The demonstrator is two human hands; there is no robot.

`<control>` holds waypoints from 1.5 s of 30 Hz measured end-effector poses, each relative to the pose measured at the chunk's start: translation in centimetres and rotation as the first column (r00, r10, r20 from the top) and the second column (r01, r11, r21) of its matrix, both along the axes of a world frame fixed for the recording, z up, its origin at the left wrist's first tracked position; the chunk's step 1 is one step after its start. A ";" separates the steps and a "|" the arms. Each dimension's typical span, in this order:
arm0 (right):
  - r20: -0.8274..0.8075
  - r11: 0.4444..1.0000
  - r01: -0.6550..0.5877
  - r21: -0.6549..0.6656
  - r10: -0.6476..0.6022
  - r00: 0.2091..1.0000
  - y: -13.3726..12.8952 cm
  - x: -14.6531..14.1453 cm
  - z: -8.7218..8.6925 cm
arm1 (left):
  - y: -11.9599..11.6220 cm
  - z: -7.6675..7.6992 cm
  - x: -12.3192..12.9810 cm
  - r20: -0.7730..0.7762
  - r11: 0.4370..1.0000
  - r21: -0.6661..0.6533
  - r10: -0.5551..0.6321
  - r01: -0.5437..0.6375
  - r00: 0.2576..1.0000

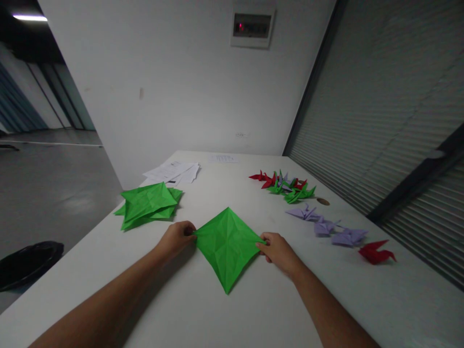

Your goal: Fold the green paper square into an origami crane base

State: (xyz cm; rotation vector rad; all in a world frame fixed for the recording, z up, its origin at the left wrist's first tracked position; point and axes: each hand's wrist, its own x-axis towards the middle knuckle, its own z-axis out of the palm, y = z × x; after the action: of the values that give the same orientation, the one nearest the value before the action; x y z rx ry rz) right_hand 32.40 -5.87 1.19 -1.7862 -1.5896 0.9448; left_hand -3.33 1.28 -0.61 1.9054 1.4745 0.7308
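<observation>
A creased green square of origami paper (227, 246) is spread before me like a diamond, one corner pointing toward me. My left hand (178, 237) pinches its left corner between thumb and fingers. At the opposite side, my right hand (276, 249) grips the right corner the same way. Fold lines cross the middle of the sheet. To the left lies a stack of creased green paper sheets (150, 203).
White printed papers (174, 172) lie at the back left of the white table (203, 319). Red, green and purple folded paper cranes (290, 186) cluster at the back right. Several purple cranes (324, 227) and a red crane (376, 252) line the right side. A black-lined bin (31, 263) stands left.
</observation>
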 end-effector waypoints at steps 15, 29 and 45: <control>0.171 0.997 -0.070 -0.019 0.072 0.983 0.3 1.3 0.2 | 0.7 0.4 -0.6 -0.065 0.998 -0.052 -0.045 0.042 0.997; 0.257 0.957 -0.221 0.188 0.169 0.951 0.3 2.5 0.0 | 0.5 0.3 -1.1 -0.028 0.992 -0.060 -0.111 0.109 0.993; 0.323 0.889 -0.345 0.302 0.246 0.914 0.1 2.1 0.1 | 0.1 0.7 -1.1 -0.086 0.985 0.008 -0.169 0.170 0.982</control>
State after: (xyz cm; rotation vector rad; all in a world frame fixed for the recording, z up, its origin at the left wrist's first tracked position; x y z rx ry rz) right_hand 34.53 -5.74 1.33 -1.4914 -2.1075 0.4981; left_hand -4.45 1.43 0.11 2.0667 1.3389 0.5902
